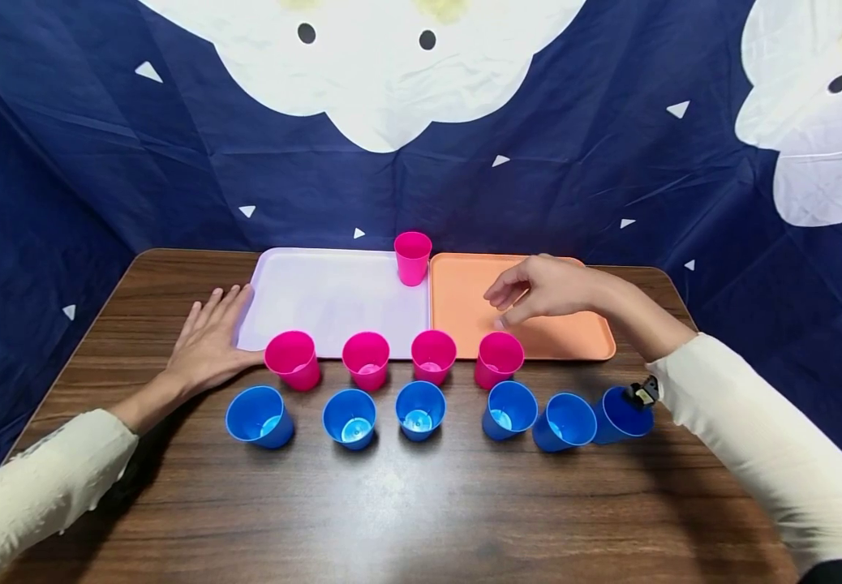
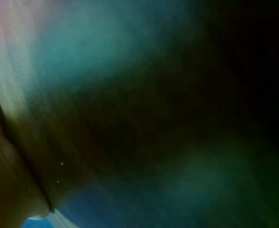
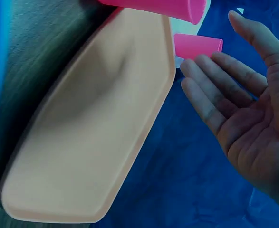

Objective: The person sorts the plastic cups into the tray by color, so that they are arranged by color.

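My left hand [image 1: 209, 345] rests with fingers spread on the wooden table, at the left edge of the lavender tray [image 1: 333, 300]. Its thumb reaches to the side of the leftmost pink cup [image 1: 294, 361]. Over the orange tray [image 1: 457, 296] hovers my right hand [image 1: 541, 288], fingers loosely bent and nothing in them; the right wrist view shows the bare palm and this hand's fingers apart from the thumb. Just in front of it stands another pink cup [image 1: 497, 362]. One pink cup [image 1: 412, 259] stands upright on the lavender tray's back right corner. Darkness and blur fill the left wrist view.
Several pink cups [image 1: 366, 362] line the trays' front edge. Nearer me runs a row of several blue cups [image 1: 421, 412], upright and mouth up; the rightmost blue cup [image 1: 621, 415] is partly covered by the right wrist's camera. A navy cloth [image 1: 465, 195] hangs behind the table [image 1: 392, 519].
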A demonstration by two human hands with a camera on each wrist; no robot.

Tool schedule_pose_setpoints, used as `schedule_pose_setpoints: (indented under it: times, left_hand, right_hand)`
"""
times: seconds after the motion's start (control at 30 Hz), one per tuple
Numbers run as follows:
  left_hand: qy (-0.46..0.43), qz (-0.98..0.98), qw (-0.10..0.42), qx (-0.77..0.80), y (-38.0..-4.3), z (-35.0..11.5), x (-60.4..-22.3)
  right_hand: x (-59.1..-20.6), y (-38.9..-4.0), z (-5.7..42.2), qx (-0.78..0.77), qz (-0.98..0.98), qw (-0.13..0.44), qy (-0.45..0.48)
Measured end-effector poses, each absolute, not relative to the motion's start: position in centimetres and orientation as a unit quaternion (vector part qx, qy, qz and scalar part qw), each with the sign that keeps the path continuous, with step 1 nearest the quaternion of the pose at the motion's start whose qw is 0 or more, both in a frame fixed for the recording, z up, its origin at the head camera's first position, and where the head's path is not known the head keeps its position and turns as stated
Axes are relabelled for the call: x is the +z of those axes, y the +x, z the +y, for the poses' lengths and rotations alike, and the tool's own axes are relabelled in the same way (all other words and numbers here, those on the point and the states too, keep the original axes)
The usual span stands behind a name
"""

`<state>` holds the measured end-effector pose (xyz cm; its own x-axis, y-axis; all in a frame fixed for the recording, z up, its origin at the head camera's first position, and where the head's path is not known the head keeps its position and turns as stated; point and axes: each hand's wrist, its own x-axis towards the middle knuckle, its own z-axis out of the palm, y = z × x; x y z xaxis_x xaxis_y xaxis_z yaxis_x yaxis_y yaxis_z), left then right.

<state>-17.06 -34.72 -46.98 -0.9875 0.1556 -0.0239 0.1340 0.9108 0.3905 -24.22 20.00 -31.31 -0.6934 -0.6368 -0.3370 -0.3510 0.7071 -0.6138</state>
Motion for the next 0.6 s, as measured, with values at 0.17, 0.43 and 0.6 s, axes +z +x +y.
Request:
schedule_pose_setpoints:
  times: [0.17, 0.43, 0.6]
  left_hand:
    - [0.075, 0.977, 0.027, 0.196, -17.1, -34.7, -47.1]
    - [0.073, 0.978, 0.027, 0.195, -17.1, -34.6, -47.0]
    - [0.073, 0.978, 0.024, 0.193, -17.0, -34.6, -47.0]
  right_hand:
    - [-31.9, -23.8, 21.1, -0.295, 0.859, 0.311, -0.281]
    - [-32.9, -23.7, 22.7, -0.317, 0.834, 0.339, -0.298]
    - [-33.7, -23.7, 23.8, -0.347, 0.803, 0.372, -0.311]
